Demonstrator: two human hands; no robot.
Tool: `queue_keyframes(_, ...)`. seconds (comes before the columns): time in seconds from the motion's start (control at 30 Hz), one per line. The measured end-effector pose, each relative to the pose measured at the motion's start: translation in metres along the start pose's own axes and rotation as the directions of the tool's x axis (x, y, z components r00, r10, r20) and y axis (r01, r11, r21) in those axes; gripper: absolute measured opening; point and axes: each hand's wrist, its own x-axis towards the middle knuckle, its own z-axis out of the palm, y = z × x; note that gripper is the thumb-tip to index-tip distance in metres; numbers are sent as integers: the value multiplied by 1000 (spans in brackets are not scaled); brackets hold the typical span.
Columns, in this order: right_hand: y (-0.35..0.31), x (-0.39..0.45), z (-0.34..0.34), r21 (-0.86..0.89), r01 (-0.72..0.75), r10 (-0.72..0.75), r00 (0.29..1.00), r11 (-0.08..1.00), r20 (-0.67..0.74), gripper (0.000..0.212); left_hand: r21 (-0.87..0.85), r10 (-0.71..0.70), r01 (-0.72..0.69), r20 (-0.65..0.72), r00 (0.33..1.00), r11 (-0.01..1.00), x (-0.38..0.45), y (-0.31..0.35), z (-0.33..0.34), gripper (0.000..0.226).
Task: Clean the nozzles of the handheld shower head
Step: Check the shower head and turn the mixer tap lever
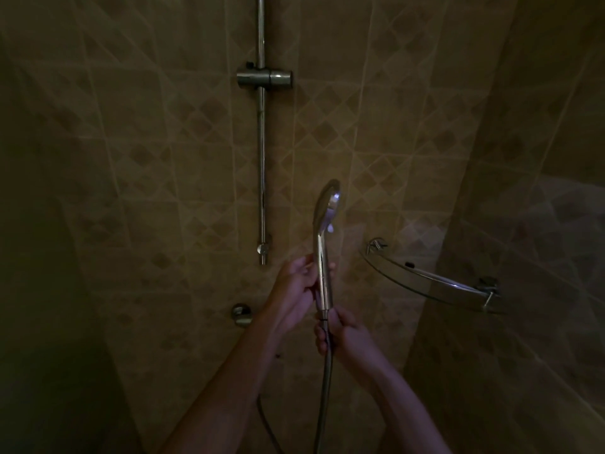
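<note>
Both forearms bare, rising from 6 o'clock toward frame centre, converging. Left hand [296,283] higher, at 11 o'clock of the right, fingers curled round the shower head handle [324,283] mid-shaft, fingertips showing past its far edge. Right hand [343,334] lower, thumb and fingers pinching the handle base where the hose [324,388] joins. Wrists well apart, hands nearly touching. Dim light, finger detail unclear.

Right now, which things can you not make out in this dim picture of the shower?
- Nozzles: the shower head shows edge-on in the head view, its face turned right, so they are hidden.
- Hose: cut off by the bottom edge.
- Left hand fingers: mostly behind the handle.
- Glass shelf: too dark to tell what small things lie on it.
- Right hand holds the hose joint.
</note>
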Motion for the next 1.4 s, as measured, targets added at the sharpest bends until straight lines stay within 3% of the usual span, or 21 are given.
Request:
queue_keyframes(0.13,-2,-3,3,15,-1,1,1000,1000,-12,26,-184,-7,13,33,999,983,-3,-1,-3,21)
queue_keyframes(0.2,0,-3,3,14,-6,6,1000,1000,-17,26,-134,0,3,21,1000,991,-5,-1,0,18)
queue_keyframes(0.4,3,-5,4,-51,22,-22,1000,998,-5,25,-1,25,-26,-50,998,1000,-10,-5,-1,45)
queue_keyframes(0.63,9,-6,0,-70,26,-27,1000,997,-13,26,106,21,-17,-39,999,994,-13,1,-7,33)
queue_keyframes(0.87,6,-7,4,-89,70,-76,995,994,-68,25,71,29,-23,-86,996,997,-14,0,-7,16)
queue_keyframes(1.07,8,2,4,89,66,-63,997,994,-37,26,-49,68,-70,-48,997,996,-14,0,-3,21)
queue_keyframes(1.23,10,4,8,328,11,-32,998,945,56,13,-56,40,-38,35,999,998,-13,5,-1,33)
queue_keyframes(1.3,13,5,7,296,37,-48,998,954,31,17,-47,38,-37,29,999,998,-13,6,1,31)
queue_keyframes(1.4,18,5,7,65,131,-124,987,989,-104,30,46,45,-46,17,999,998,-11,6,3,13)
